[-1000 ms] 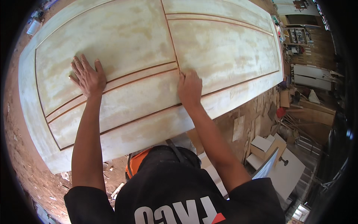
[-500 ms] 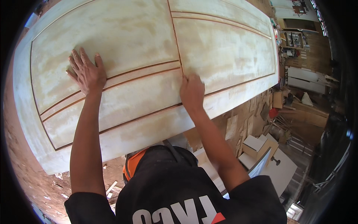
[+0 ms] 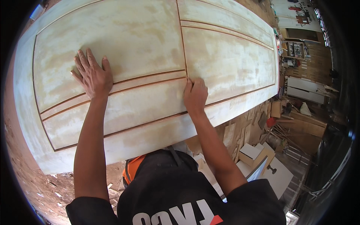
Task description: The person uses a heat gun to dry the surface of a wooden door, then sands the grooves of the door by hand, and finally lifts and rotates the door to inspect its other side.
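Observation:
A large whitish door panel (image 3: 146, 41) with patchy yellowish smears lies flat before me, cut by thin reddish-brown grooves. My left hand (image 3: 95, 77) rests on it with fingers spread, just above a pair of curved grooves on the left. Where the long dividing groove (image 3: 183, 45) runs down past the end of those curved lines, my right hand (image 3: 196, 95) presses with its fingers curled together. Whatever those fingers pinch, if anything, is hidden or too small to make out.
Below the panel's right side stand pale boxes (image 3: 252, 150) and a grey-white board (image 3: 279, 176) with a dark knob. Wood strips and scraps (image 3: 290, 137) are piled farther right. Dirt floor with scattered chips (image 3: 52, 191) shows at the lower left.
The whole view has shifted slightly. My right hand, blurred before, now shows sharply at the dividing groove, still closed. My left hand stays flat on the panel.

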{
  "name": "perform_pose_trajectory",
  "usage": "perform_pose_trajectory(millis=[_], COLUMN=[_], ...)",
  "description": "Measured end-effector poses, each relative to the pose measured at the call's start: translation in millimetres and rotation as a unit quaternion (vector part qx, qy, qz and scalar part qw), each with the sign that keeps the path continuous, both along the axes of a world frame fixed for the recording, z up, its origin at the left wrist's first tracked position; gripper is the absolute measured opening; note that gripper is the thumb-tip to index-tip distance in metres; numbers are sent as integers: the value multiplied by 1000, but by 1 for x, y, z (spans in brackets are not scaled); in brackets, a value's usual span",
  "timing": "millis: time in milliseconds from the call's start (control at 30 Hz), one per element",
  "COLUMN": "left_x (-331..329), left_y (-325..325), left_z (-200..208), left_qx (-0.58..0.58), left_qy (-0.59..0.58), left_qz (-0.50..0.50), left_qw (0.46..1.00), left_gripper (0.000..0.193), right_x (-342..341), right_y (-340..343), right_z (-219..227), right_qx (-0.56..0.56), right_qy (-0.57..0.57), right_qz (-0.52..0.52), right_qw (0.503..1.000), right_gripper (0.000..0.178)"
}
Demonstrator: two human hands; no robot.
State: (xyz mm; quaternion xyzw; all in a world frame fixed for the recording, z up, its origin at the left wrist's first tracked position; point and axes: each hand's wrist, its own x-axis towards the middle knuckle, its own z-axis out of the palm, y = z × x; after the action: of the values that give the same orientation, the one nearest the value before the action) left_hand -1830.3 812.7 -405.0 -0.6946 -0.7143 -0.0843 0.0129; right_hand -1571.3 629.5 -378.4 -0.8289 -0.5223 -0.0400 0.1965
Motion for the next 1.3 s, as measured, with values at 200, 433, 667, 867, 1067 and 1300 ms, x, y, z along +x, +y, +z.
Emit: perform_pose_trajectory(millis=[200,433,667,867,1067,1300], left_x=[-4,1,-3,0,1,0], left_y=[-1,-3,-5,-4,-5,-2], left_z=[-4,7,5,11,10,10], left_qx=[22,-12,-10,-13,-3,-7], left_qy=[-24,-20,-30,-44,-64,-70], left_qz=[-6,0,0,-2,-12,-11], left_qw=[999,1000,1000,999,998,997], left_gripper=[66,65,64,64,63,64], right_x=[15,12,26,26,51,45], right_y=[77,56,120,101,174,148], right_z=[5,-2,-4,-11,-13,-8], right_qx=[-48,-47,-13,12,-9,-20], right_qy=[29,14,-18,-31,-65,-91], right_qz=[-7,-25,20,17,49,59], right_qw=[998,998,1000,999,997,994], right_gripper=[11,14,12,15,21,16])
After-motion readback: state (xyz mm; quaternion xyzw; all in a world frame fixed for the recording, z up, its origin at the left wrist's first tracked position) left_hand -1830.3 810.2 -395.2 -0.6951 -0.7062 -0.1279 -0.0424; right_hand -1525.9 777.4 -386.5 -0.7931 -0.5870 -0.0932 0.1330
